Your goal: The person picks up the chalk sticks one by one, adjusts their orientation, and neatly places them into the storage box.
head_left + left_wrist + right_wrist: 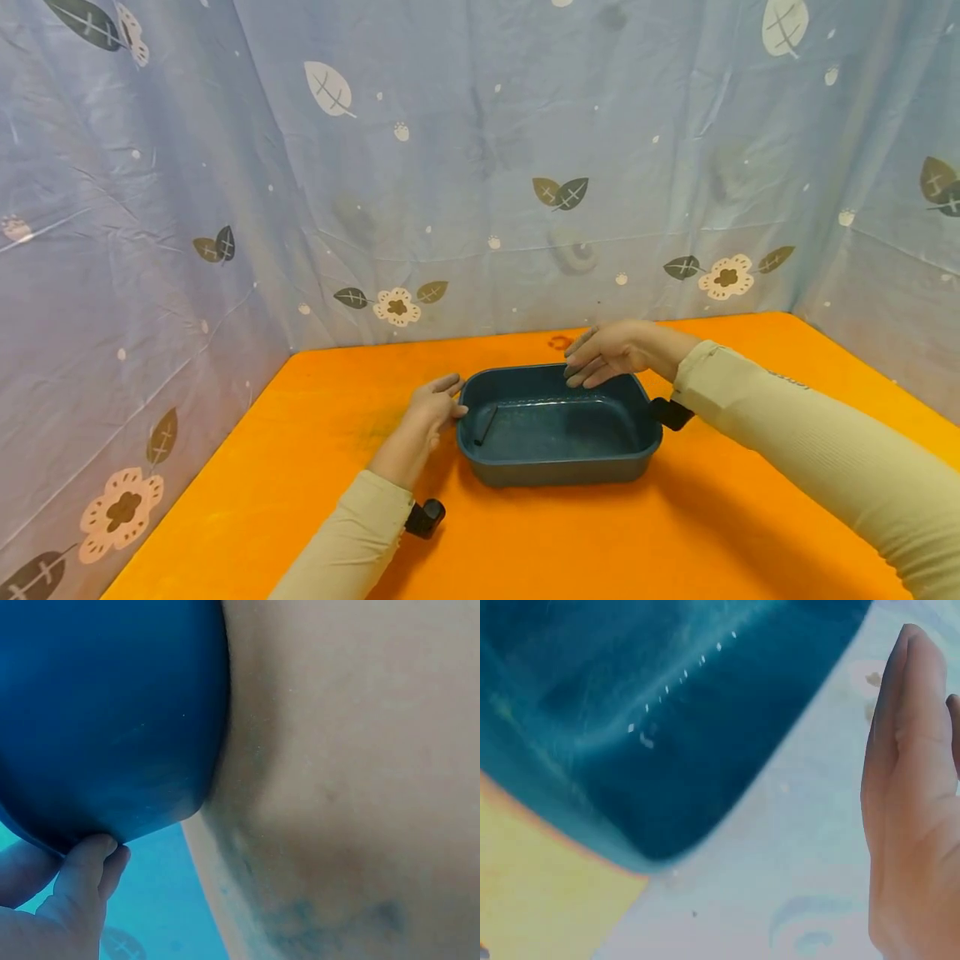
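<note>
A blue tub (558,474) is sitting on the orange table (300,467), directly in front of the person and lying crosswise, so that either hand is finding it within easy reach. It appears to be standing flat, its hollow facing up, with a thin dark strip (487,425) slanting inside at 9 o'clock.

Taking the tub as the clock's centre, the left hand (431,408) is reaching in at 9 o'clock. Its digits are touching the rim and wall at that end, probably to steady the tub; whether they are pinching the edge or merely resting against it, I cannot tell.

The right hand (618,348) is hovering at 1 o'clock, above the far rim. Its fingers are extending loosely and grasping nothing, and the right wrist view is showing a gap between hand and tub, so it seems to be bearing none of the tub's weight.

Black wrist cameras are jutting out by the sleeve ends, one (426,518) at 8 o'clock and the other (672,413) at 3 o'clock, presumably angling toward the handwork. A leaf-patterned curtain (450,150) is hanging beyond the table at 12 o'clock, probably screening off the space behind.
</note>
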### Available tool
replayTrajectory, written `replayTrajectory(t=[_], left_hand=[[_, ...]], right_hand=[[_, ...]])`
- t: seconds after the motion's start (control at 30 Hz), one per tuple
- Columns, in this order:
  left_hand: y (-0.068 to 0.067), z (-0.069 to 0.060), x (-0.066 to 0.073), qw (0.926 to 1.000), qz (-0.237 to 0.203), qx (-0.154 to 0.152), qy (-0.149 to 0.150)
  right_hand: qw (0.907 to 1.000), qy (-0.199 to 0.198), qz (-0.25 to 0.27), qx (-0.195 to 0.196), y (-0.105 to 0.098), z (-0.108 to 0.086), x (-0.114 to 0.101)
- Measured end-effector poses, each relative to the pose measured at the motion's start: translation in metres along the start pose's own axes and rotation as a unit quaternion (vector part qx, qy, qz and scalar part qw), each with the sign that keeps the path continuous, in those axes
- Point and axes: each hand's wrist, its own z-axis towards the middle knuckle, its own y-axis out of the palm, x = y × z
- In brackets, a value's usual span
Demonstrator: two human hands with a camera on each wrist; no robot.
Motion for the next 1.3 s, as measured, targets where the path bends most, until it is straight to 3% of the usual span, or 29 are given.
replayTrajectory(t=[0.37,0.97,1.3], left_hand=[[-0.004,0.0,0.006,1.0,0.004,-0.001,0.005],[-0.002,-0.001,0.003,0.9999,0.013,0.004,-0.001],[-0.001,-0.003,0.001,0.9996,0.026,0.005,-0.005]], right_hand=[[0.9996,-0.028,0.007,-0.003,-0.034,-0.035,0.004],[0.9965,-0.022,0.074,0.029,-0.081,-0.071,0.054],[0.9959,-0.024,0.078,0.039,-0.1,-0.084,0.072]])
